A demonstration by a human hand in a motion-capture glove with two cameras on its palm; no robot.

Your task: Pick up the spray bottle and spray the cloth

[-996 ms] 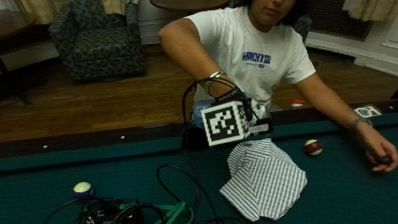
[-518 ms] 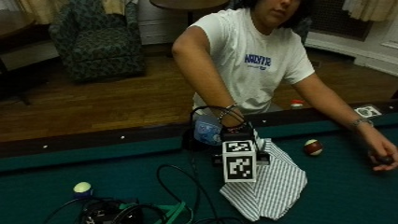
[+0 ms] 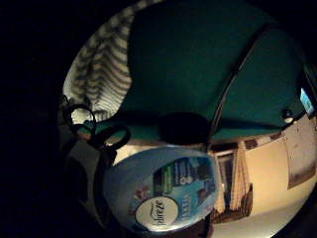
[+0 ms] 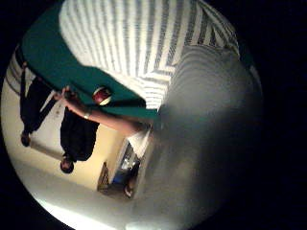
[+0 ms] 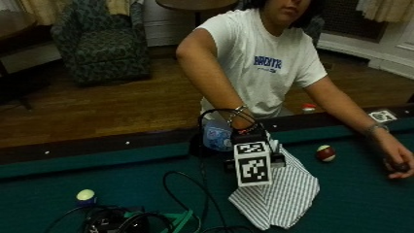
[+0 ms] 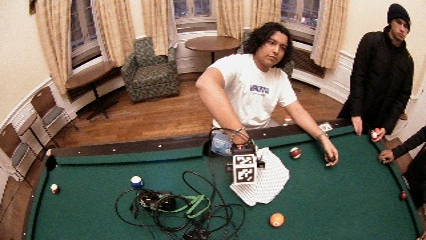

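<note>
A light blue spray bottle (image 5: 216,135) stands at the table's far rail, next to the striped cloth (image 5: 279,193) spread on the green felt. My gloved right hand (image 5: 249,138) is low over the cloth's far corner, right beside the bottle. The outside views do not show whether it touches the bottle. The little finger side palm view has the labelled bottle (image 3: 163,194) close by. In the thumb side palm view a blurred grey surface (image 4: 211,143) fills much of the picture, past it the cloth (image 4: 144,43).
A red and white ball (image 5: 325,153) lies beside the cloth. The person's bare left hand (image 5: 396,162) rests on the felt over a dark ball. Cables (image 5: 136,221) and a pale ball (image 5: 85,195) lie near the front. An orange ball (image 6: 276,219) lies further out.
My right hand has come down from above the cloth to table level beside the bottle. The bottle and the cloth have stayed where they were.
</note>
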